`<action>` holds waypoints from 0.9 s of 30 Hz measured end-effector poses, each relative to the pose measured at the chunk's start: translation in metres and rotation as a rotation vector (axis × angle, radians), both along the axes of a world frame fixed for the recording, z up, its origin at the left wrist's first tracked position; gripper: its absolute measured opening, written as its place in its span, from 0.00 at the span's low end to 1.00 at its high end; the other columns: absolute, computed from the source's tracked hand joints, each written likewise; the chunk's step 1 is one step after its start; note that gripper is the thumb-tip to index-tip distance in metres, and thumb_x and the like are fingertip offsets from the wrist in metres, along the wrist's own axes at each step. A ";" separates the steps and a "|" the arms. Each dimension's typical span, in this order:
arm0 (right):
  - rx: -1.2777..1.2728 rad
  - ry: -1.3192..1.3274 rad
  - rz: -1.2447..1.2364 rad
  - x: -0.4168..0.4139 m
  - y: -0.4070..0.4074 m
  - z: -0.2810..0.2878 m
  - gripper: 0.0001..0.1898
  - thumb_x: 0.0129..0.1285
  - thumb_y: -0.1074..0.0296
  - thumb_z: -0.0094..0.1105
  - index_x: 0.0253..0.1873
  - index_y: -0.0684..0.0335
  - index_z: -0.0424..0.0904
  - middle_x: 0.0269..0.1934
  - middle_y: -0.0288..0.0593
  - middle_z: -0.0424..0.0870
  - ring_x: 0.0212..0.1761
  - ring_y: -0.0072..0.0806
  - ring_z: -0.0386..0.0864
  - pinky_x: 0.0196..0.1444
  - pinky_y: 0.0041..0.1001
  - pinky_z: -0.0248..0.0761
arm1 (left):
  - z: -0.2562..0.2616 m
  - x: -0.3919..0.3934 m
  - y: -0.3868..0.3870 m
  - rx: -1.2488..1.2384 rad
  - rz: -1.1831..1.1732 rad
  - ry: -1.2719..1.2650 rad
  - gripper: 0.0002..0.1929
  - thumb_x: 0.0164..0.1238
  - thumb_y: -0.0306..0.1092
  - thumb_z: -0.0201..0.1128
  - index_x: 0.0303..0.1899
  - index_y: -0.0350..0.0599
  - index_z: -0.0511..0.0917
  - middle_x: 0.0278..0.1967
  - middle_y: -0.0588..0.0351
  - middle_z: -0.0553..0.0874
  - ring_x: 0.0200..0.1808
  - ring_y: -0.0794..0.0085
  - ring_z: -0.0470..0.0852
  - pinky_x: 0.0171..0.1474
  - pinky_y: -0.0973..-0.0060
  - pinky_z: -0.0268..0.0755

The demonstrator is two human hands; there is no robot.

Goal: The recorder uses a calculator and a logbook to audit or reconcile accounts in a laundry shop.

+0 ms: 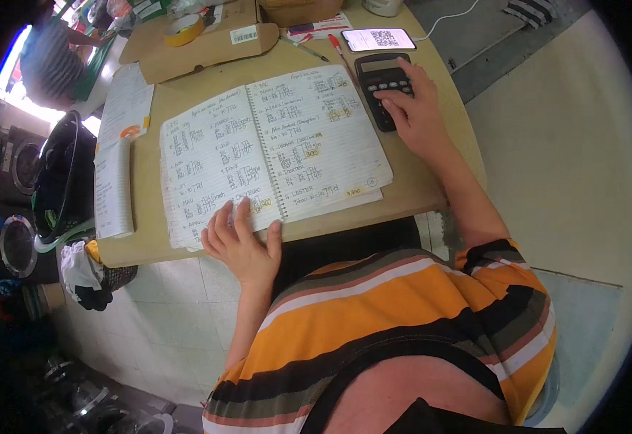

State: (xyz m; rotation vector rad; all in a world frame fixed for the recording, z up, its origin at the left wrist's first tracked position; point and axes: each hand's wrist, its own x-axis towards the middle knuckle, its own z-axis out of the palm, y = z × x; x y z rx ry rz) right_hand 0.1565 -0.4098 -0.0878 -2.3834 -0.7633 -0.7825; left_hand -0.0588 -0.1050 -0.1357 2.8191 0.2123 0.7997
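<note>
An open spiral-bound notebook with handwritten pages and yellow highlighting lies on the table. My left hand rests with fingers spread on the lower edge of its left page, holding nothing. My right hand is over a black desk calculator to the right of the notebook; its fingers are apart, the index finger by the display and the others over the keys. A smartphone showing a square code lies just beyond the calculator. A red pen and a dark-tipped pen lie above the notebook.
An opened cardboard box with a roll of yellow tape stands at the back left. A folded notebook lies by the table's left edge. Beside the table are a black laundry basket, a basket of clothes and front-loading machines.
</note>
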 end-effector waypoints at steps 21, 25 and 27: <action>0.036 0.374 -0.213 -0.025 -0.050 -0.007 0.12 0.77 0.68 0.58 0.51 0.72 0.87 0.69 0.58 0.74 0.64 0.49 0.78 0.65 0.41 0.74 | 0.004 0.002 -0.001 -0.042 0.001 -0.033 0.29 0.69 0.57 0.65 0.64 0.50 0.78 0.62 0.47 0.75 0.67 0.49 0.68 0.74 0.45 0.46; 0.141 0.163 -0.136 -0.018 -0.051 -0.028 0.12 0.78 0.66 0.57 0.51 0.72 0.82 0.66 0.59 0.75 0.68 0.50 0.75 0.63 0.40 0.73 | 0.000 -0.004 -0.001 -0.053 -0.005 -0.017 0.28 0.69 0.55 0.65 0.64 0.51 0.77 0.62 0.47 0.74 0.67 0.49 0.67 0.74 0.45 0.45; 0.077 0.138 -0.146 -0.016 -0.052 -0.031 0.12 0.78 0.65 0.57 0.51 0.71 0.81 0.66 0.59 0.75 0.69 0.49 0.74 0.62 0.39 0.73 | -0.008 -0.011 0.000 -0.071 -0.047 -0.052 0.26 0.71 0.52 0.64 0.64 0.50 0.77 0.62 0.47 0.73 0.67 0.50 0.67 0.75 0.44 0.43</action>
